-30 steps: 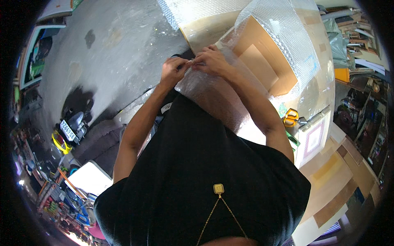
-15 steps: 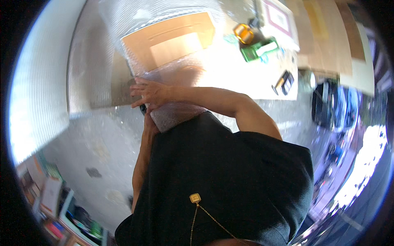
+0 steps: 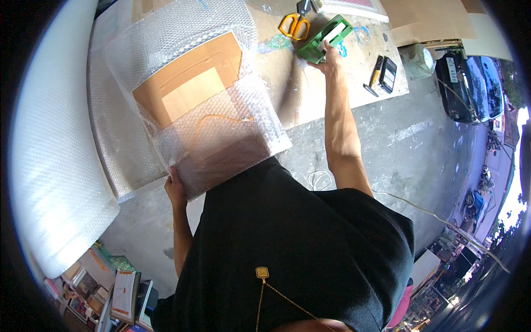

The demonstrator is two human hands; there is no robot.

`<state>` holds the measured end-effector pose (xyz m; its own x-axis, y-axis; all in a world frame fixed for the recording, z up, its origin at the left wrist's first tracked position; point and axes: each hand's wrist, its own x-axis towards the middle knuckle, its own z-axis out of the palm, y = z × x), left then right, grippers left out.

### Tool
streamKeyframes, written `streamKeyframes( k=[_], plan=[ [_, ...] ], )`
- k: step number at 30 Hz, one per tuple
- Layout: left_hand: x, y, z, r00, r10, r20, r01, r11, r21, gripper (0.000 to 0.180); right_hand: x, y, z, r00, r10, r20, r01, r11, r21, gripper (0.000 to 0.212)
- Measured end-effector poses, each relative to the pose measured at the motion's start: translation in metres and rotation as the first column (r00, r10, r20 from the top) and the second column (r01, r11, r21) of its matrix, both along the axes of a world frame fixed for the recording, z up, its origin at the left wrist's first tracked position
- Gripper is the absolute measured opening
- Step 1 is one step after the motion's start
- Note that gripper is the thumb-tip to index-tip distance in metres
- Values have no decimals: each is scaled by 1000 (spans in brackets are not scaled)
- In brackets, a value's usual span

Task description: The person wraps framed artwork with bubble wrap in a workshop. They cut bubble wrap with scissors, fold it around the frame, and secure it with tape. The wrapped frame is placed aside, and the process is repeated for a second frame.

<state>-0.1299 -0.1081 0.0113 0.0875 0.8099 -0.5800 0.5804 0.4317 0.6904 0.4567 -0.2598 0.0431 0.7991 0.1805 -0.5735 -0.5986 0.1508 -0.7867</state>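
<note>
A flat brown cardboard parcel (image 3: 188,83) lies wrapped in clear bubble wrap (image 3: 221,133) in front of me. My left hand (image 3: 176,188) grips the near left corner of the wrapped parcel. My right hand (image 3: 331,60) reaches far forward and closes on a green tape dispenser (image 3: 323,39) lying on a cardboard sheet (image 3: 332,83). Yellow-handled scissors (image 3: 294,25) lie just left of the dispenser.
A big roll of white bubble wrap (image 3: 50,166) runs down the left side. Two dark, flat oblong objects (image 3: 383,72) lie on the cardboard sheet's right part. Grey concrete floor (image 3: 409,144) lies to the right, with a parked dark car (image 3: 470,83) beyond. Books (image 3: 124,293) are stacked at lower left.
My right hand has left the parcel and stretched out to the green tape dispenser. My left hand stays on the parcel's corner. The view has swung round.
</note>
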Motion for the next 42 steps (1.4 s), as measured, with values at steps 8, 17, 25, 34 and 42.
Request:
streamKeyframes(
  k=[8,17,25,34,42],
  plan=[
    [-9,5,8,999,35,36,-32,997,-72,74,-55,12,-78,829,-262,493,94,936,339,12],
    [128,-5,63,763,-582,-281,561,380,736,59,-148,-73,-19,880,134,456,23,947,-322,22],
    [336,5,28,-336,-890,-307,705,-454,545,32,-304,-19,-22,871,198,450,174,732,-659,20],
    [302,-15,24,-536,-816,-219,529,-526,666,34,-333,-64,8,991,109,80,-21,708,-706,49],
    [294,-16,31,-479,-845,-237,552,-500,667,33,-316,-71,14,855,495,156,-291,706,-646,32]
  ],
)
